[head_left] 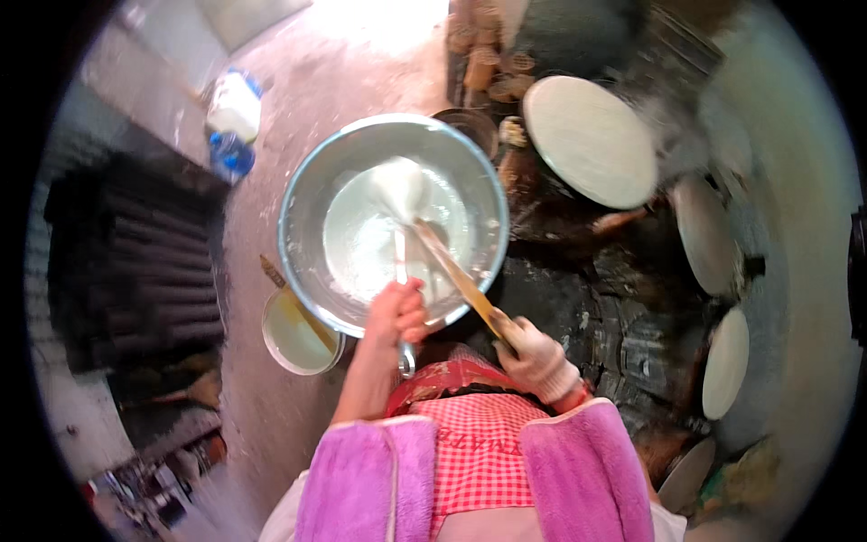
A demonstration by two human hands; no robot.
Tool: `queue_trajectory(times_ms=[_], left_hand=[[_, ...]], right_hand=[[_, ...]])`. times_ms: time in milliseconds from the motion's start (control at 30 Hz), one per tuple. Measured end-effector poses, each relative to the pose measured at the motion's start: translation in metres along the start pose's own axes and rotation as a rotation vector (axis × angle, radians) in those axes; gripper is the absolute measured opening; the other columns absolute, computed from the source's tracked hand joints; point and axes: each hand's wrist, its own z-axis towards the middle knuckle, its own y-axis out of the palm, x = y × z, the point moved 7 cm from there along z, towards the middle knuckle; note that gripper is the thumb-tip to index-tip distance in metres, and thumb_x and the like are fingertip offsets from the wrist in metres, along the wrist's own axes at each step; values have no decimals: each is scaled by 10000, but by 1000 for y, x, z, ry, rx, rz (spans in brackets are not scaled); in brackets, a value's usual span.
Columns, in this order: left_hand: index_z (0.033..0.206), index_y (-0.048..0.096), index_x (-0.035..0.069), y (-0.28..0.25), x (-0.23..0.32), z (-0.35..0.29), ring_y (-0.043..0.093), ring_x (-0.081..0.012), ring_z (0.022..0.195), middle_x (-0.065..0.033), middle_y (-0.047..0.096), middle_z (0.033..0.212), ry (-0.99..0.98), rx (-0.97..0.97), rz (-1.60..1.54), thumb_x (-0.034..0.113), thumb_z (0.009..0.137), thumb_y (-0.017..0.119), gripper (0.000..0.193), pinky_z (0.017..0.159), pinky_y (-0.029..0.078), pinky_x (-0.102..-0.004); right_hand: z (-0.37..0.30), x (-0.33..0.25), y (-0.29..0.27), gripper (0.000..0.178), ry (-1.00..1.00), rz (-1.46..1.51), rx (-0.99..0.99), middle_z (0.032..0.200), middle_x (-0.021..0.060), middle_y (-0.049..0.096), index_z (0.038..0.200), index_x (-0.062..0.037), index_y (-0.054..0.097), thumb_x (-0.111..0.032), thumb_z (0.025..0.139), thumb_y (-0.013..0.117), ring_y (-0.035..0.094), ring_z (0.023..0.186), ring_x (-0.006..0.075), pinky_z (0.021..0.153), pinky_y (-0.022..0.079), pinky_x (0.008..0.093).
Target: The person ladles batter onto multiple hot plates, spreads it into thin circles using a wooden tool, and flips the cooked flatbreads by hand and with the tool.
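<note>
A wide metal basin (pixel 298 181) stands in front of me with thin white liquid (pixel 348 239) pooled in it. My left hand (pixel 396 312), bare, is wrapped around the metal handle of a ladle (pixel 401 256) over the near rim. My right hand (pixel 539 363), in a pale knitted glove, grips a wooden stick (pixel 461 280) slanting into the basin. Stick and ladle meet near the basin's middle, at a blurred white shape (pixel 400 188); which of them it belongs to I cannot tell.
On the left, a white bucket (pixel 269 339) holds pale liquid and a flat wooden stick (pixel 307 316). Dark corrugated material (pixel 135 262) lies beyond it. Plastic jugs (pixel 233 108) stand at the far left. Along the right are a large round white disc (pixel 591 140) and several smaller ones, near steam.
</note>
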Motion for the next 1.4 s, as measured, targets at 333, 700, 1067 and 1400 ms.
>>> queue_trajectory(times_ms=[333,700,1067,1400], left_hand=[[1285,522,-33,158,112,-161,304,-19,454,45,359,681,443,-372,-85,235,1075,470,344,322,274,-194],[1328,380,-167,10,55,-81,437,-124,522,-29,437,741,-324,-238,-970,222,1097,343,454,461,442,-275],[1393,434,0,-39,77,-71,336,-73,465,17,369,652,66,3,139,202,1069,464,383,370,300,-238],[1207,546,48,23,6,-1,313,-68,441,41,367,638,-400,-25,781,164,1036,523,208,386,265,-253]], right_hand=[[7,-86,-106,478,-180,1047,-105,829,24,603,1446,-33,492,-35,971,544,449,478,24,412,366,185],[5,54,65,705,481,1530,-527,996,145,657,1540,-54,302,-201,930,625,590,594,117,407,450,196],[-44,24,-57,542,302,782,-38,981,127,692,1431,-31,497,-68,908,635,654,674,172,566,518,285],[-204,68,-52,448,515,353,812,1161,179,660,1300,3,604,-48,868,712,667,984,287,855,544,352]])
